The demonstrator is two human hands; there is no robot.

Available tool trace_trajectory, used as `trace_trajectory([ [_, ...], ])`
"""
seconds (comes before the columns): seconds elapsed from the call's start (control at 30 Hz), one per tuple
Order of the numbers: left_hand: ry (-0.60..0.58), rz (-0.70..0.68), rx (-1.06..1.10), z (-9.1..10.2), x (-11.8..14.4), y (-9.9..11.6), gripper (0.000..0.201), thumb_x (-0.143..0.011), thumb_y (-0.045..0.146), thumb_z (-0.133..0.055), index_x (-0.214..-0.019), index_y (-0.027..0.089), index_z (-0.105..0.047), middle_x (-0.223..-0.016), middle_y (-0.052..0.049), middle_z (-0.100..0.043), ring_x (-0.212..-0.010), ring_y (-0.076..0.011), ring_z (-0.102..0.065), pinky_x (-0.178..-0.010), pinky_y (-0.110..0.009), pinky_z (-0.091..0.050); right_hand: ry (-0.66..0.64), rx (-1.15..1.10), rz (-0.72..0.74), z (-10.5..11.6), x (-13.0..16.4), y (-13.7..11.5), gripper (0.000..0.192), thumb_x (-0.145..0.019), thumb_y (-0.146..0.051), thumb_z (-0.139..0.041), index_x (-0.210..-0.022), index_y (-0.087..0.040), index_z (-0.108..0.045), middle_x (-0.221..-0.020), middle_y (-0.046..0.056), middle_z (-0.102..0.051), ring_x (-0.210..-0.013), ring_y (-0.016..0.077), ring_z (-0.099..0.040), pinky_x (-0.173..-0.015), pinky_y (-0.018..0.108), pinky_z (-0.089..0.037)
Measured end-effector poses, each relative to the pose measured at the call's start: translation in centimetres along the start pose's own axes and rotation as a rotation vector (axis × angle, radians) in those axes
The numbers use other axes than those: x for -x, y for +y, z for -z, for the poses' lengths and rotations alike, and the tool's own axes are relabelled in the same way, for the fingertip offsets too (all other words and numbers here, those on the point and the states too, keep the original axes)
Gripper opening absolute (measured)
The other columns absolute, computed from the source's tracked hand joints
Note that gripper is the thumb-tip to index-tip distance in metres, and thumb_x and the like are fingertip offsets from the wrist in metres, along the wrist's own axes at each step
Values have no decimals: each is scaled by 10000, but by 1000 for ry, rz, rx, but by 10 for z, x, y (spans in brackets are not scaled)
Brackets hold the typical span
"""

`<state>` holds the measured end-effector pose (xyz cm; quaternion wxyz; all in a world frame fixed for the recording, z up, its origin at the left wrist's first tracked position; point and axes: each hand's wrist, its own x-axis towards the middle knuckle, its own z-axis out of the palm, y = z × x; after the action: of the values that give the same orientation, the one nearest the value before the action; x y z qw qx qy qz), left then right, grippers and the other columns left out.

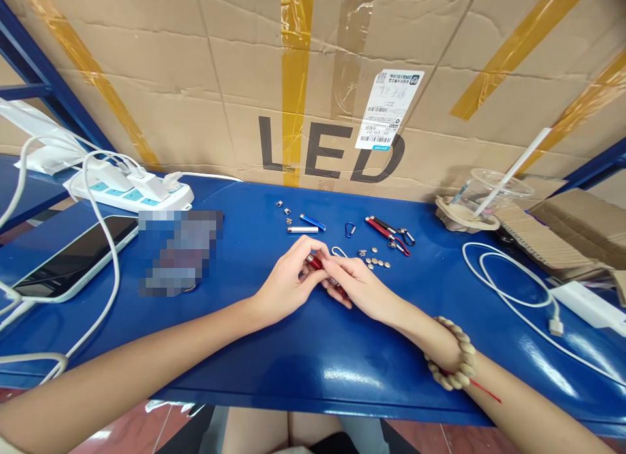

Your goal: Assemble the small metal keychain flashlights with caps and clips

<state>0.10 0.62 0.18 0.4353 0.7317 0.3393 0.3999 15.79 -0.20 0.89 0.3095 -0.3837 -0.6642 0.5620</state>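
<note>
At the middle of the blue counter (303, 349), both hands meet over a small red keychain light (327, 274). The left hand (289, 283) has its fingers curled around one end of the red barrel, thumb and forefinger pinching it, while the right hand (359, 283) is closed on the other end, so the piece is held between the two just above the counter surface. A bead bracelet (452, 359) circles the right wrist. Just beyond the fingers lies a cluster of small button cells (375, 261), and beside them a silver clip (338, 251). Farther back sit a blue barrel (313, 222), a white barrel (302, 229), a blue carabiner (349, 229) and two more red lights (386, 231) with clips attached, plus a few tiny metal caps (284, 208). To the left, a phone (73, 255) rests face up near a white power strip (132, 192) with cables plugged in. On the right, a white cable (513, 287) loops across the counter, near a clear plastic cup (486, 190) with a straw. A cardboard box (195, 82) printed "LED" stands behind everything.
</note>
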Motion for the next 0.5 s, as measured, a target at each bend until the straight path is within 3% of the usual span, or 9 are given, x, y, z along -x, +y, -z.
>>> trace_trajectory([
  [0.1,27,-23,-50,0,0,1,150,-803,174,-533,-922,199,-445,-860,3,-506,-611,-82,-484,-557,-218,-397,41,43,25,3,-2,3,420,-910,-491,-359,-652,-168,-437,-557,-66,-301,-442,46,-248,-415,193,-233],
  [0.2,101,-19,-80,2,-1,4,184,-799,192,-529,-971,196,-461,-945,-26,-517,-705,-111,-488,-590,-233,-379,96,222,80,9,-4,3,433,-913,-454,-383,-624,-154,-498,-565,-44,-396,-510,63,-338,-503,207,-301],
  [0.33,89,23,-12,7,-2,5,258,-857,268,-451,-1107,209,-477,-1172,-59,-509,-1043,-190,-487,-817,-283,-390,78,358,104,12,-3,0,305,-895,-380,-459,-909,-175,-683,-796,0,-640,-695,120,-529,-642,231,-395],
  [0.5,-15,105,172,8,-4,-4,353,-917,380,-340,-1205,226,-475,-1317,-45,-469,-1267,-221,-376,-1025,-338,-288,99,381,83,9,-2,0,301,-863,-363,-518,-1033,-193,-698,-935,29,-707,-760,155,-610,-666,251,-449],
])
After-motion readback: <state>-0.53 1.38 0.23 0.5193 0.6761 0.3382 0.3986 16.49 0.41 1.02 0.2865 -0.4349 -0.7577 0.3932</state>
